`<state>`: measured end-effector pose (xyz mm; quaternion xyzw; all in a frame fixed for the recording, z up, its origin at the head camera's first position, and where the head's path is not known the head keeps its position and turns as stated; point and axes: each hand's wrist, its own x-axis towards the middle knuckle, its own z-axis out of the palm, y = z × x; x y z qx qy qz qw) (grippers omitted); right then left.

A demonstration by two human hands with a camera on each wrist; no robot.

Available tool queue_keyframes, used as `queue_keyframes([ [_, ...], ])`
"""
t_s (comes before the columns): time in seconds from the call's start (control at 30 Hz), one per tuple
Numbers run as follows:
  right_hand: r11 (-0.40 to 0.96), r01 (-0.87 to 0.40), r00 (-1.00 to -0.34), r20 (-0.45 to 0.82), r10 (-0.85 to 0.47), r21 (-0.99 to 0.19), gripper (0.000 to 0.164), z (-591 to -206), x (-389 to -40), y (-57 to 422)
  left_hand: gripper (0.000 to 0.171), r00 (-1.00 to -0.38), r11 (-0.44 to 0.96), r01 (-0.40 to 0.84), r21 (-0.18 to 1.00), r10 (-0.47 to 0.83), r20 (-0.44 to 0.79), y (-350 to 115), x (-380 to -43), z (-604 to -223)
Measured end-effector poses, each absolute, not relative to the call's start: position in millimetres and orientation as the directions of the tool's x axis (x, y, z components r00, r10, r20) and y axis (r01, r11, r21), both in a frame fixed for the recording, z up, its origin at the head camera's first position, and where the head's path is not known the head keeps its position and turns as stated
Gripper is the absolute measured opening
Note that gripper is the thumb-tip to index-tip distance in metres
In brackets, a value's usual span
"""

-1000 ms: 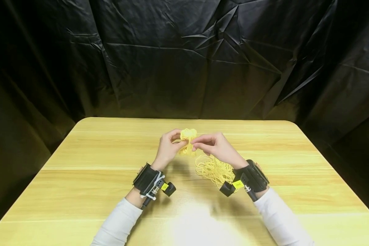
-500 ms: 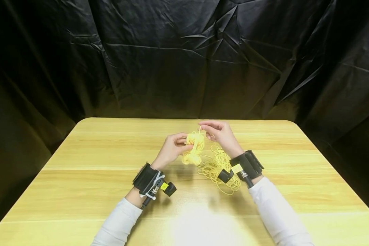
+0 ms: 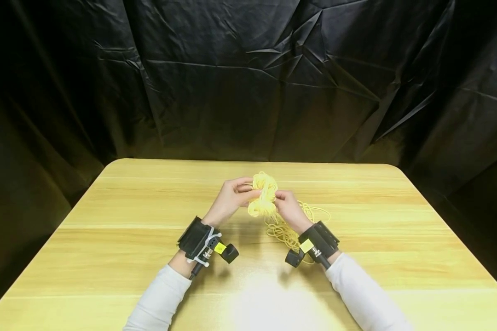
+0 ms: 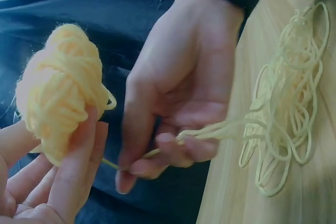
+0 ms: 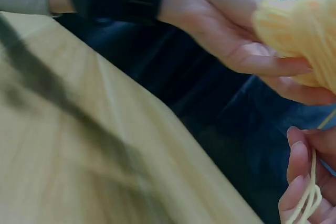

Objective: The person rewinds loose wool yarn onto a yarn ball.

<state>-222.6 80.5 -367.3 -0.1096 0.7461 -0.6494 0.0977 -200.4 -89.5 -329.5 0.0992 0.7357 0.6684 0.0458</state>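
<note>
A wound bundle of yellow yarn (image 3: 264, 195), pinched in at its middle, is held up by my left hand (image 3: 228, 202). In the left wrist view, the left fingers curl around the lower part of the bundle (image 4: 63, 87). My right hand (image 3: 291, 212) is close to the bundle's right side. Between its thumb and forefinger it pinches a strand that leads to the bundle, as the left wrist view shows at the right hand (image 4: 184, 77). More strands (image 5: 312, 198) run across its curled fingers, down toward the loose yarn (image 4: 286, 103) on the table.
The loose tangle of yarn (image 3: 282, 231) lies on the wooden table (image 3: 128, 257), partly under my right hand and wrist. Both wrists wear black straps with small cameras. A black sheet (image 3: 215, 105) hangs behind the table's far edge.
My right hand rose above the bundle with the strand, then came down to its right side. The left hand still grips the bundle, which has shifted slightly right since the first frame.
</note>
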Motion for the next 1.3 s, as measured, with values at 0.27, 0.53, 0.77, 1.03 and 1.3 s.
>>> queue_keyframes([
  [0.27, 0.18, -0.24, -0.871, 0.13, -0.474, -0.954, 0.021, -369, -204, 79, 0.046, -0.982, -0.008, 0.102, 0.995, 0.158, 0.102, -91, -200, -328],
  [0.53, 0.179, -0.326, -0.779, 0.157, -0.607, -0.928, 0.026, -362, -191, 81, 0.038, -0.989, -0.019, 0.143, 0.99, 0.043, 0.144, -91, -202, -329],
  [0.77, 0.226, -0.372, -0.751, 0.149, -0.644, -0.9, 0.026, -361, -184, 86, 0.028, -0.988, -0.018, 0.15, 0.988, -0.035, 0.149, -91, -202, -329],
  [1.03, 0.253, -0.421, -0.631, 0.081, -0.772, -0.871, 0.029, -364, -180, 89, 0.027, -0.996, -0.159, 0.084, 0.984, -0.033, 0.079, -91, -202, -327],
  [1.3, 0.472, -0.424, -0.716, -0.032, -0.697, -0.773, 0.05, -360, -179, 90, 0.027, -0.995, -0.19, 0.101, 0.977, -0.041, 0.095, -92, -202, -322],
])
